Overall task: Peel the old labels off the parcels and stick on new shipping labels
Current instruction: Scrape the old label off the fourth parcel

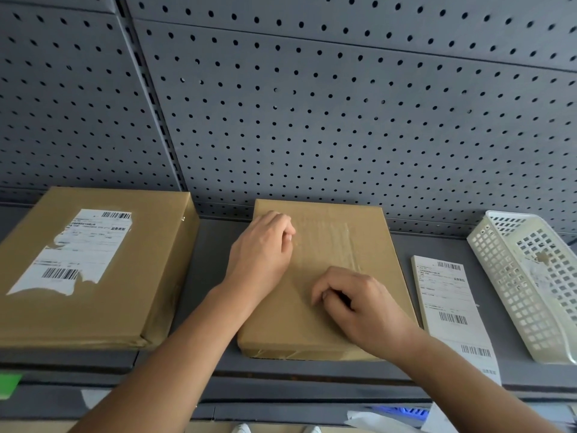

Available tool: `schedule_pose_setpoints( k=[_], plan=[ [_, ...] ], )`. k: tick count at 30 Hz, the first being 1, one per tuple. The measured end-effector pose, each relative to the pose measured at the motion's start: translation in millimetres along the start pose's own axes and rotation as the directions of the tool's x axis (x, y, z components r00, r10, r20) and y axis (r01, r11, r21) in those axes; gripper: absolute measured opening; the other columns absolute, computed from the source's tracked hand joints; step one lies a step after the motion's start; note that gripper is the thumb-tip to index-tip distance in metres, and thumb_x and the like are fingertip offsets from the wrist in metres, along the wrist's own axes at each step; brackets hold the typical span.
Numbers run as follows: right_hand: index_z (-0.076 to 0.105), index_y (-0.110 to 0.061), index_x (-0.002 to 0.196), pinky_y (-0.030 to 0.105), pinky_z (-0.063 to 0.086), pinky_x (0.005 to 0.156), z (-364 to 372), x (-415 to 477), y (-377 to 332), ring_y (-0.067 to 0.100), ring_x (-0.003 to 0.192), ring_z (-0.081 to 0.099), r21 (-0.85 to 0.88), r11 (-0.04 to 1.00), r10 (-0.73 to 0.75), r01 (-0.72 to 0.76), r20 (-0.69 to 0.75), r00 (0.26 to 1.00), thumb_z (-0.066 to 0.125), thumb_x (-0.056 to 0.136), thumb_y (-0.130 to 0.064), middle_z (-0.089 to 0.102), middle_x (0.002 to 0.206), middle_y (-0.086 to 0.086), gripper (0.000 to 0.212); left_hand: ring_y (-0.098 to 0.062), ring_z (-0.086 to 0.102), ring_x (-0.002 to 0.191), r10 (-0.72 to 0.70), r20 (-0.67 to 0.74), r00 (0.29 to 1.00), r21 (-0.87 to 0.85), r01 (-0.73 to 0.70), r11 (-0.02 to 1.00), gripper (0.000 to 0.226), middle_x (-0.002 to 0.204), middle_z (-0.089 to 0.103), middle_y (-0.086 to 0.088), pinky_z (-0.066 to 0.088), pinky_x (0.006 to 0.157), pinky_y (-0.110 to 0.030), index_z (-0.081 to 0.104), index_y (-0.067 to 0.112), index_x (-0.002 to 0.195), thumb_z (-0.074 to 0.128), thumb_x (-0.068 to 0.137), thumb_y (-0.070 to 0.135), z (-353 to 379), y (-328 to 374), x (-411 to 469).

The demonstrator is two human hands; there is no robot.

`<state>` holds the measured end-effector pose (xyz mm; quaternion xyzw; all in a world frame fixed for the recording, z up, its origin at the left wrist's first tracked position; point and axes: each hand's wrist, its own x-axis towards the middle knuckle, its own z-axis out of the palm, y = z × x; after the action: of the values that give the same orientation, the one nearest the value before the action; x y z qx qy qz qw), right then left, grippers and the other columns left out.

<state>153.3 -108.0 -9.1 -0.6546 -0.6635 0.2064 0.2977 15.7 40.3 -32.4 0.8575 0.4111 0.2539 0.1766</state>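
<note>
One middle parcel [296,326], our left grip [260,245] curled near its far corner, right grip [359,303] curled lower down, we could not tell if either held anything.

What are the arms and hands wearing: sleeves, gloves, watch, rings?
Nothing visible. The left hand and right hand are bare: no gloves, and no rings on the fingers that show. Neither wrist has a watch or band. The left forearm and right forearm are uncovered down to the frame's bottom edge, so no sleeve shows. Anything worn higher up is out of view.
</note>
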Motion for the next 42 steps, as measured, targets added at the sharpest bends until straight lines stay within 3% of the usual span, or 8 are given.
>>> schedule_pose_setpoints(
  k=[7, 11, 15, 20, 26, 32, 36, 42],
  plan=[
    [0.058, -0.029, 0.082, 0.031, 0.044, 0.062, -55.4, -20.2, 29.1, 0.014, 0.065, 0.052, 0.314, 0.932, 0.264, -0.182, -0.244, 0.933, 0.078, 0.084, -0.013, 0.058, 0.074, -0.008, 0.025, -0.006, 0.055, 0.103, 0.031, 0.013, 0.999, 0.044, -0.032, 0.999, 0.006, 0.112, 0.062, 0.012, 0.031, 0.062, -0.012, 0.058, 0.022, 0.096, 0.056, 0.098, 0.017, -6.3, 0.7, -0.8],
    [0.059, -0.022, 0.086, 0.043, 0.044, 0.062, -115.0, -52.3, 66.3, 0.028, 0.062, 0.052, 0.252, 0.903, 0.425, -0.347, -0.411, 0.807, 0.073, 0.078, -0.057, 0.061, 0.07, -0.001, 0.038, -0.002, 0.054, 0.098, 0.049, 0.062, 0.997, 0.078, -0.054, 0.995, 0.005, 0.114, 0.061, 0.013, 0.028, 0.06, -0.008, 0.06, 0.023, 0.1, 0.06, 0.096, 0.019, -9.7, 3.4, 1.7],
    [0.062, -0.01, 0.086, 0.036, 0.046, 0.066, -167.7, -85.4, 110.1, 0.023, 0.066, 0.056, 0.233, 0.827, 0.552, -0.512, -0.508, 0.661, 0.068, 0.093, -0.021, 0.063, 0.072, 0.008, 0.015, 0.002, 0.05, 0.094, 0.09, 0.114, 0.989, 0.065, -0.098, 0.993, 0.008, 0.116, 0.059, 0.017, 0.028, 0.058, -0.009, 0.06, 0.026, 0.101, 0.063, 0.094, 0.023, -8.7, 16.0, 7.6],
    [0.069, -0.013, 0.087, 0.031, 0.045, 0.061, -206.5, -104.3, 159.5, 0.018, 0.064, 0.059, 0.139, 0.706, 0.631, -0.695, -0.569, 0.527, 0.067, 0.094, -0.025, 0.068, 0.077, 0.005, 0.014, 0.002, 0.046, 0.102, 0.108, 0.144, 0.984, 0.013, -0.111, 0.994, 0.008, 0.116, 0.058, 0.021, 0.037, 0.069, -0.022, 0.059, 0.029, 0.097, 0.063, 0.094, 0.023, -0.7, 32.5, 14.3],
    [0.069, -0.005, 0.077, 0.045, 0.058, 0.076, -206.4, -94.0, 210.1, 0.022, 0.071, 0.065, -0.071, 0.595, 0.714, -0.801, -0.411, 0.567, 0.06, 0.091, -0.014, 0.068, 0.079, 0.008, 0.02, -0.003, 0.051, 0.098, 0.089, 0.181, 0.98, -0.01, -0.088, 0.996, 0.012, 0.116, 0.058, 0.02, 0.04, 0.072, -0.024, 0.059, 0.033, 0.095, 0.062, 0.094, 0.022, 9.9, 37.6, 19.5],
    [0.061, -0.009, 0.081, 0.026, 0.04, 0.046, -193.0, -95.1, 225.5, 0.014, 0.058, 0.054, -0.125, 0.53, 0.712, -0.839, -0.473, 0.52, 0.051, 0.091, -0.009, 0.064, 0.076, 0.003, 0.014, -0.005, 0.052, 0.099, 0.085, 0.168, 0.982, -0.053, -0.077, 0.996, 0.02, 0.112, 0.059, 0.019, 0.044, 0.079, -0.032, 0.059, 0.034, 0.093, 0.064, 0.092, 0.015, 16.4, 34.4, 22.5],
    [0.058, -0.001, 0.068, 0.031, 0.042, 0.046, -184.9, -96.3, 243.1, 0.025, 0.053, 0.056, -0.113, 0.55, 0.686, -0.828, -0.504, 0.525, 0.043, 0.077, 0.003, 0.061, 0.062, 0.008, 0.018, -0.001, 0.048, 0.096, 0.076, 0.149, 0.986, -0.077, -0.065, 0.995, 0.024, 0.107, 0.056, 0.028, 0.04, 0.079, -0.031, 0.058, 0.034, 0.09, 0.065, 0.091, 0.011, 17.7, 35.7, 22.7],
    [0.068, 0.002, 0.077, 0.033, 0.045, 0.044, -177.3, -105.7, 260.0, 0.014, 0.046, 0.048, -0.137, 0.583, 0.641, -0.801, -0.528, 0.557, 0.046, 0.088, -0.001, 0.072, 0.083, 0.018, 0.025, 0.003, 0.046, 0.095, 0.067, 0.145, 0.987, -0.078, -0.057, 0.995, 0.024, 0.111, 0.054, 0.032, 0.04, 0.077, -0.03, 0.058, 0.034, 0.089, 0.064, 0.091, 0.011, 18.3, 36.2, 23.0]
  ],
)
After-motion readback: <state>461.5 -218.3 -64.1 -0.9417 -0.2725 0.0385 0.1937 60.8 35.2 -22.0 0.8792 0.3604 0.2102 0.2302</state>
